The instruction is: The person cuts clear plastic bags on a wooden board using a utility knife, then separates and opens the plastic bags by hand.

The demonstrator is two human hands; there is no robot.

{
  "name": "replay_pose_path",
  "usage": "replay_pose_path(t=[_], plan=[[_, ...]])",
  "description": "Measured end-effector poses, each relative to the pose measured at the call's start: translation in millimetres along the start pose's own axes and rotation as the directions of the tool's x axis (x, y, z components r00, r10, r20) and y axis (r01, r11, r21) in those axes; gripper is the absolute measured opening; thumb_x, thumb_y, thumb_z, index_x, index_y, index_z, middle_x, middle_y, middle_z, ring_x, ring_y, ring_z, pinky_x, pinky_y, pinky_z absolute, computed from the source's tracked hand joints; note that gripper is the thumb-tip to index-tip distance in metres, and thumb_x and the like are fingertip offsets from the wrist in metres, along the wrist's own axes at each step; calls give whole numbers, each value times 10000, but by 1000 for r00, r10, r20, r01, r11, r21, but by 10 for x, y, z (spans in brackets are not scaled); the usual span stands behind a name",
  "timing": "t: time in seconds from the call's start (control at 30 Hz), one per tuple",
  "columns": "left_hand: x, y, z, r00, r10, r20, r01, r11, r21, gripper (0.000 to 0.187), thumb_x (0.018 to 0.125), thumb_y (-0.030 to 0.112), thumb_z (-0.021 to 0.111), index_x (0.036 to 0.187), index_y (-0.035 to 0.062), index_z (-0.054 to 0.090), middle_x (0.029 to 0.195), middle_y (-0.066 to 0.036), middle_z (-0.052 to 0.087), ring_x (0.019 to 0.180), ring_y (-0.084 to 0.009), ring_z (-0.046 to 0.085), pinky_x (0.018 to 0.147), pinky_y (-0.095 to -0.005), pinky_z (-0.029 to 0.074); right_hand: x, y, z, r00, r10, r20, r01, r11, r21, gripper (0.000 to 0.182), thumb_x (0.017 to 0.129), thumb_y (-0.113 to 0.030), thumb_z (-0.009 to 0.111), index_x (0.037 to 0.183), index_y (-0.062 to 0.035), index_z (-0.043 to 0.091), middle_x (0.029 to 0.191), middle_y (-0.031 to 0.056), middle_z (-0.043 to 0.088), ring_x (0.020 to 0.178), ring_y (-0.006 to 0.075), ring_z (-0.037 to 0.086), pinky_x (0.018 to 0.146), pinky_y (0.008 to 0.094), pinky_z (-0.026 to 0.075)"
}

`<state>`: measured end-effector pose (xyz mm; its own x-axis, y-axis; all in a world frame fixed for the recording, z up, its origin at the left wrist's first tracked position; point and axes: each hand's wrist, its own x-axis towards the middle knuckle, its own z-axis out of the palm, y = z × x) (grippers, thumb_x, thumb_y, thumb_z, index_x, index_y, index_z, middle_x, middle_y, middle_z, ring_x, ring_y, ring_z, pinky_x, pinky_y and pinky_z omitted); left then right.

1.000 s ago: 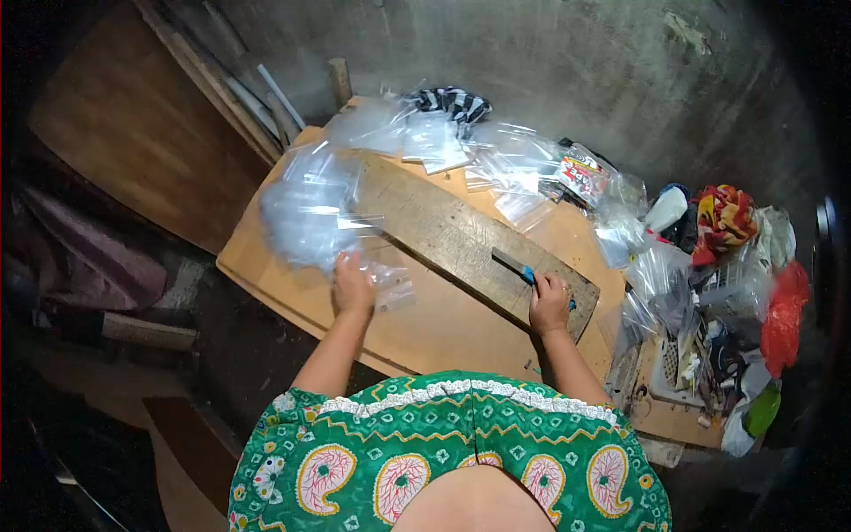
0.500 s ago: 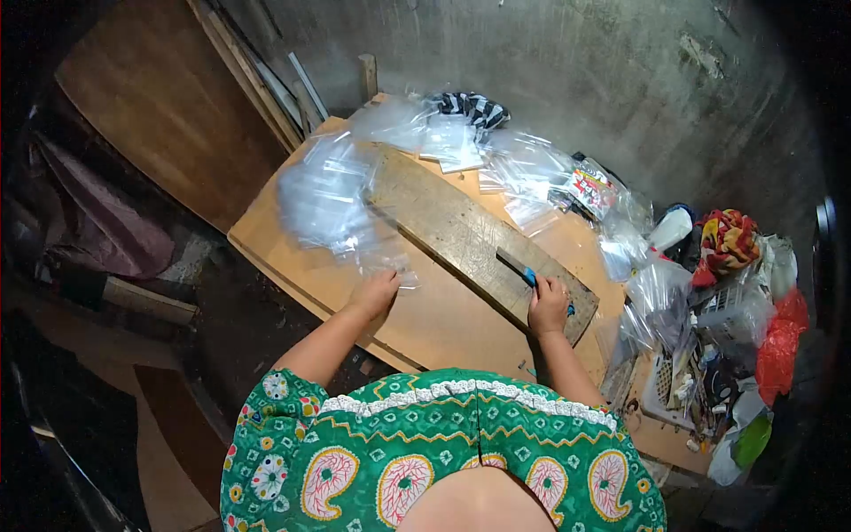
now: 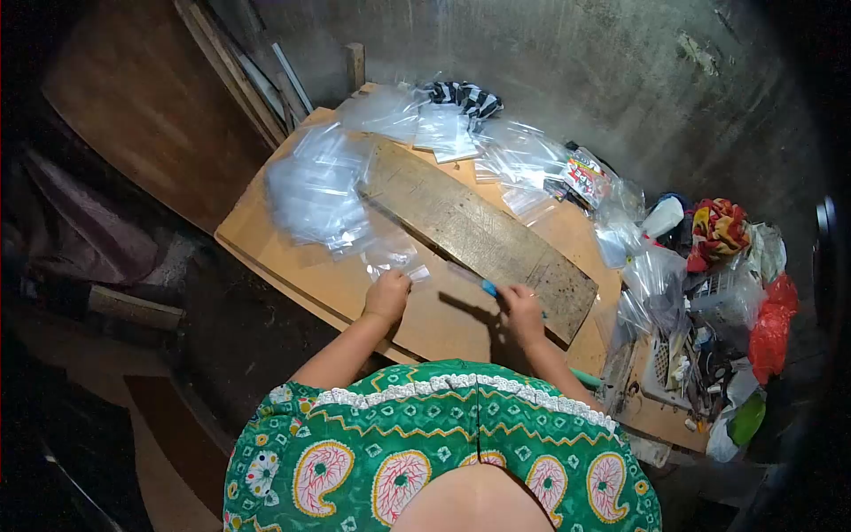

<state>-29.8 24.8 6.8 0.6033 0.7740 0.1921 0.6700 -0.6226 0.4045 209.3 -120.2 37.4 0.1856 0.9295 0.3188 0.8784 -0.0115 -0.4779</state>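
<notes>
My left hand (image 3: 388,296) is closed on a small clear plastic bag (image 3: 390,257) at the near edge of the pile. In my right hand (image 3: 521,312) is a knife (image 3: 488,288); its blue handle shows by the fingers, and its blade points left toward the bag, blurred. The knife is over the tabletop, close to the near edge of a long, worn wooden board (image 3: 483,226), and its shadow falls below. Left of the board lies a heap of clear plastic bags (image 3: 315,191).
More clear bags (image 3: 523,155) and a black-and-white striped cloth (image 3: 465,97) line the back of the wooden table (image 3: 266,257). Clutter stands at right: a red-yellow cloth (image 3: 716,232), a red plastic bag (image 3: 773,328) and a basket (image 3: 718,297). A concrete wall (image 3: 612,80) rises behind.
My right hand with the knife has moved left and off the board, toward my left hand. My left hand has shifted slightly right with the bag. The camera view has shifted a little.
</notes>
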Motion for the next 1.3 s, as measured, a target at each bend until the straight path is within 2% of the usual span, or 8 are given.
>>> replay_pose_path(t=[0.07, 0.2, 0.4, 0.77, 1.1, 1.2, 1.27, 1.3], plan=[[-10, 79, 39, 999, -13, -50, 15, 998, 59, 166, 755, 214, 581, 678, 68, 587, 744, -131, 550, 695, -313, 551, 607, -423, 455, -62, -175, 2, 974, 84, 211, -105, 990, 92, 317, 680, -35, 582, 993, -90, 590, 852, 132, 554, 775, 310, 556, 658, 380, 466], [57, 147, 120, 998, -63, -9, 64, 992, 112, 189, 748, 237, 603, 667, 66, 595, 733, -123, 545, 703, -310, 550, 609, -419, 455, -175, -268, 87, 986, -14, 164, 12, 1000, 16, 267, 685, -64, 597, 951, -89, 602, 823, 126, 550, 743, 318, 553, 632, 402, 457], [118, 266, 60, 999, -5, -37, 9, 996, 91, 196, 735, 219, 632, 659, 41, 600, 723, -119, 565, 699, -304, 571, 608, -405, 463, -224, -327, 28, 985, 33, 168, -35, 999, 8, 235, 706, -67, 588, 940, -89, 601, 824, 129, 550, 742, 316, 549, 636, 397, 454], [91, 240, 289, 962, 247, -117, -215, 947, 239, 57, 638, 109, 555, 589, 88, 534, 649, -80, 503, 635, -243, 546, 543, -359, 452, -222, -237, 195, 991, 55, 122, -49, 997, -52, 169, 725, -88, 593, 892, -67, 576, 806, 126, 533, 731, 325, 541, 612, 412, 441], [-35, 407, 278, 947, 320, -24, -308, 928, 212, 75, 699, 142, 538, 646, 92, 555, 704, -77, 512, 681, -246, 536, 599, -367, 437, -234, -259, 311, 969, 103, 224, -72, 987, -143, 206, 741, -155, 593, 928, -77, 556, 761, 130, 506, 676, 319, 541, 561, 423, 443], [-20, 452, 144, 967, 230, -113, -226, 973, 51, 166, 754, 158, 506, 617, 70, 535, 691, -105, 532, 636, -303, 537, 555, -410, 443, -267, -234, 281, 976, 15, 219, 5, 996, -91, 202, 718, -98, 553, 916, -66, 535, 762, 138, 506, 668, 331, 542, 557, 427, 453], [55, 286, 223, 993, -43, 107, 62, 983, -173, 188, 748, 250, 545, 765, 69, 592, 912, -120, 558, 845, -321, 539, 718, -422, 429, -248, -270, 257, 983, -12, 184, 27, 997, -78, 188, 717, -96, 553, 901, -63, 533, 757, 137, 504, 652, 326, 540, 550, 423, 450], [102, 230, 285, 993, -41, 107, 60, 983, -175, 188, 748, 250, 545, 765, 69, 592, 912, -120, 558, 845, -321, 539, 718, -422, 429, -222, -255, 263, 988, -35, 149, 45, 997, -68, 174, 717, -94, 553, 886, -60, 530, 753, 136, 502, 635, 321, 538, 542, 418, 448]])
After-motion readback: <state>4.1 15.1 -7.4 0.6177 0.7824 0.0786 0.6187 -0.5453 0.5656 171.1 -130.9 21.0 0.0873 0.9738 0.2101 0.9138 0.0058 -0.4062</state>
